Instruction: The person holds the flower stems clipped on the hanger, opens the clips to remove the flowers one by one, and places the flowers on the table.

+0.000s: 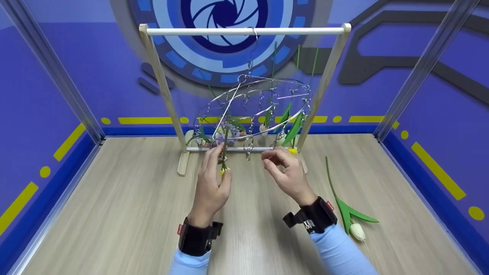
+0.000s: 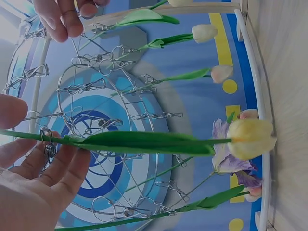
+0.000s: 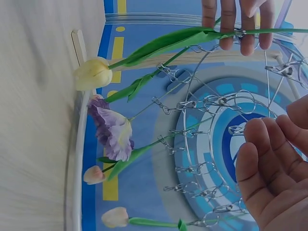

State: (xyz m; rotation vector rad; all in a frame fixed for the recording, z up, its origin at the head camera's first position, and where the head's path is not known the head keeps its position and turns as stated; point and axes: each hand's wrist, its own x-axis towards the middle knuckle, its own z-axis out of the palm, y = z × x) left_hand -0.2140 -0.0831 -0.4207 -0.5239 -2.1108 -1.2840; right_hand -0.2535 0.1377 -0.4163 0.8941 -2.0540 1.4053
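Now we tend the round wire clip hanger (image 1: 254,109) on its wooden rack (image 1: 160,80).

Our left hand (image 1: 211,183) pinches the stem of a yellow tulip (image 2: 250,138) hanging head-down from a clip (image 2: 48,144) at the hanger's near rim. Our right hand (image 1: 286,172) hovers just beside the rim, fingers loosely curled, grasping nothing. A white tulip (image 1: 357,230) lies on the table (image 1: 114,214) to our right.

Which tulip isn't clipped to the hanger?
The white tulip lying flat on the wooden floor, beside the right hand's sleeve. All the other flowers hang head-down from the round wire hanger on the rack.
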